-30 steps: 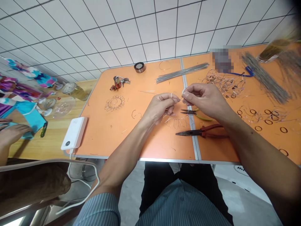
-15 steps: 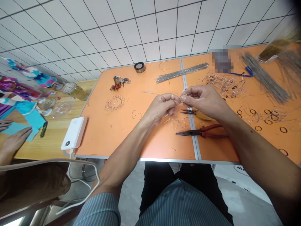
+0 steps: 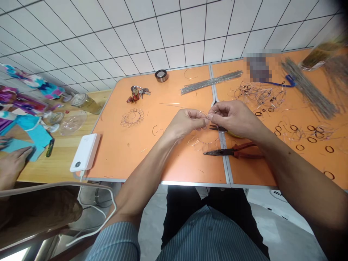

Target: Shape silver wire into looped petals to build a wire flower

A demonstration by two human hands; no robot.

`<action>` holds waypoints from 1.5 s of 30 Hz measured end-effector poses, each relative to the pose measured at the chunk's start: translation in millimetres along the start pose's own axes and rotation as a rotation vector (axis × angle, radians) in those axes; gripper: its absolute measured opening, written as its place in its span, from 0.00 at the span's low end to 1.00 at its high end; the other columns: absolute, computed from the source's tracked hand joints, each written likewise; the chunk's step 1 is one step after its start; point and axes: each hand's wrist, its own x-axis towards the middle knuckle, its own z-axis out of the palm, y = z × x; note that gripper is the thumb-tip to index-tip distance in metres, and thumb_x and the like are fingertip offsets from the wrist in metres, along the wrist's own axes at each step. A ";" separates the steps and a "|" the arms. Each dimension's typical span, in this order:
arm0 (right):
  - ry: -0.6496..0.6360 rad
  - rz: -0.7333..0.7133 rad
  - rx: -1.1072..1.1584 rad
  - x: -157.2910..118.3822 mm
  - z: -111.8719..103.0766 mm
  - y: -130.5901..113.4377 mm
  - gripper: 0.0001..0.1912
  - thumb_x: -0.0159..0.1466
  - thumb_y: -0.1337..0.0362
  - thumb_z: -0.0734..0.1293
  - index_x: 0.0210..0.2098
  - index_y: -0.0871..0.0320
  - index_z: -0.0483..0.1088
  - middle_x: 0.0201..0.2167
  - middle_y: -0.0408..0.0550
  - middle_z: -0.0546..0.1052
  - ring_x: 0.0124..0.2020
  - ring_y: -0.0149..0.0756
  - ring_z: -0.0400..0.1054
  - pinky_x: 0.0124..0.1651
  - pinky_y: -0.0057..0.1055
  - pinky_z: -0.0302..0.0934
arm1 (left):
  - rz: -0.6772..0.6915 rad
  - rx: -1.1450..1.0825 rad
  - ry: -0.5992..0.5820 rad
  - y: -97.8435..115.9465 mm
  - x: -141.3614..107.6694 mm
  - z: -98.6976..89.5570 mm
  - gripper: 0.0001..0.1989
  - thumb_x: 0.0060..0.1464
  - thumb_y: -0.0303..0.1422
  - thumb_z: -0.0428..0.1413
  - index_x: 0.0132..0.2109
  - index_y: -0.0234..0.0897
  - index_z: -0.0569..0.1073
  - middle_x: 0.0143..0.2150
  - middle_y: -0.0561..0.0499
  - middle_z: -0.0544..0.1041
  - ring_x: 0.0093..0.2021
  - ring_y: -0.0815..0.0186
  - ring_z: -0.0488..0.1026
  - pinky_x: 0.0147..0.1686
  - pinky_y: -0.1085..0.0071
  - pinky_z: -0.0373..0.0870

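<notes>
Because the fingertips nearly meet, the wire between them is largely hidden, and a slip there would be hard to catch. The left hand [image 3: 187, 123] is closed in a thumb-and-finger pinch on the looped wire ring [image 3: 206, 144], and the right hand [image 3: 233, 116] pinches just beside it, nearly shut, apparently on the same fine wire; whether it has an end or a joint cannot be told. The ring's petal-like loops hang just below the fingertips, over the tabletop [image 3: 122, 156]. Thin wire like this would probably bend out of round if the two pinches pulled unevenly, and could kink or snap if worked back and forth at one spot. Near the lowest loops, the red-handled pliers [image 3: 236, 151] lie with their nose pointing left; a dip of the hands could hook a loop on that nose. The smaller pliers [image 3: 217, 128], partly covered by the right hand, could be nudged against the ring in the same way. Beyond the right hand, the wire tangle [image 3: 261, 95] might snag a trailing end if the hand swung outward, while the dark rings [image 3: 330, 146] by the right forearm could be swept aside by a sleeve-less brush of skin. A stray wire [image 3: 170, 104] beyond the left hand could prick or catch too.
</notes>
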 end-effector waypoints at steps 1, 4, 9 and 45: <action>0.008 -0.006 -0.014 -0.1 0.4 -0.3 0.06 0.68 0.65 0.76 0.32 0.53 0.80 0.26 0.42 0.78 0.28 0.36 0.69 0.33 0.36 0.59 | 0.003 0.002 0.019 -0.6 0.4 2.0 0.10 0.45 0.33 0.76 0.31 0.36 0.83 0.28 0.52 0.81 0.32 0.70 0.75 0.38 0.70 0.72; 0.034 -0.014 -0.047 0.5 1.6 -0.5 0.06 0.67 0.66 0.76 0.32 0.53 0.81 0.26 0.42 0.79 0.29 0.36 0.70 0.34 0.36 0.59 | 0.033 0.017 0.071 -2.1 0.3 8.4 0.11 0.45 0.33 0.75 0.29 0.36 0.81 0.27 0.53 0.79 0.30 0.72 0.70 0.35 0.71 0.68; 0.021 0.020 0.016 2.2 1.4 -0.2 0.08 0.68 0.68 0.76 0.32 0.53 0.81 0.25 0.41 0.78 0.29 0.35 0.71 0.33 0.34 0.60 | 0.090 0.026 0.099 -3.0 -2.2 13.6 0.11 0.49 0.33 0.71 0.26 0.36 0.78 0.27 0.55 0.74 0.29 0.73 0.65 0.33 0.71 0.63; 0.167 0.053 0.149 0.5 -1.8 -4.2 0.09 0.67 0.69 0.77 0.30 0.52 0.80 0.25 0.43 0.80 0.27 0.36 0.72 0.35 0.36 0.68 | 0.069 -0.081 0.023 2.4 -3.9 7.3 0.09 0.61 0.36 0.59 0.33 0.39 0.79 0.26 0.53 0.76 0.28 0.68 0.74 0.37 0.69 0.77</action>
